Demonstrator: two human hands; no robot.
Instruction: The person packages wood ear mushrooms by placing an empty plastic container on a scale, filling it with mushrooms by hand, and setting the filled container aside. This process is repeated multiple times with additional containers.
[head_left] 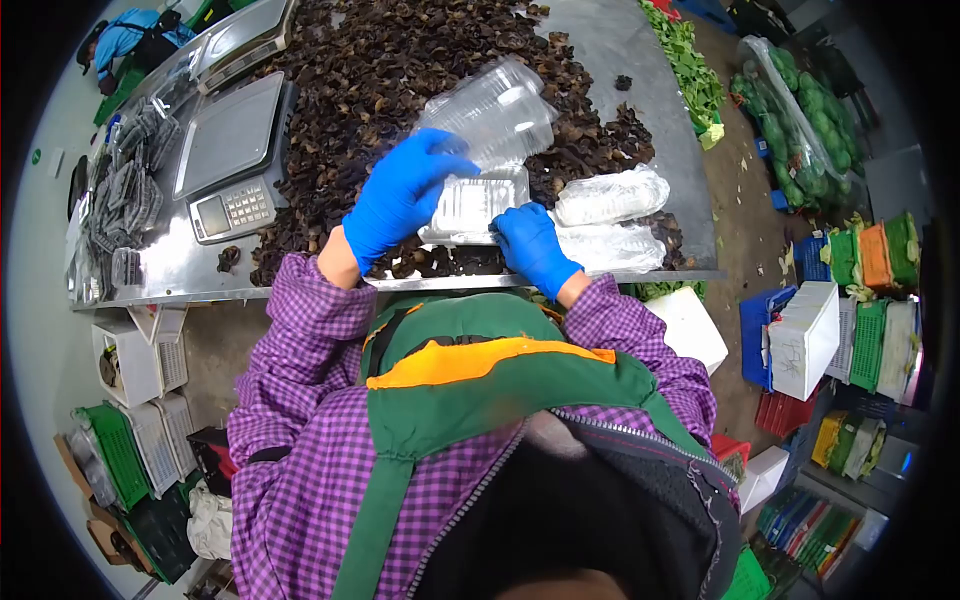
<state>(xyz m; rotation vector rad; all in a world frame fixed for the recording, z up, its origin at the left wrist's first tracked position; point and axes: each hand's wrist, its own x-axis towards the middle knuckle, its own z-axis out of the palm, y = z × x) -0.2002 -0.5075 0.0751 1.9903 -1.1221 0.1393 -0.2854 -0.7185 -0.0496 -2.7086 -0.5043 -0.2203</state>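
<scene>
My left hand [400,195], in a blue glove, has its fingers bent at the lower edge of a tilted stack of clear plastic containers [505,115]. Below that stack, a clear plastic tray [472,208] lies near the table's front edge. My right hand [537,248], also gloved in blue, curls its fingers at the tray's lower right corner. Just right of it sit two bundles of clear containers in plastic wrap [612,196]. Dark, crinkled pieces like wood ear mushrooms [370,80] are heaped beyond and around my hands. The fingertips are partly hidden.
A scale [230,140] with a keypad stands on the metal table [180,285], left of the heap. Dark grey plastic packs [125,180] pile up farther left. Bagged green produce [795,125] and stacked crates [805,340] line the right side. Another person [145,40] is at far left.
</scene>
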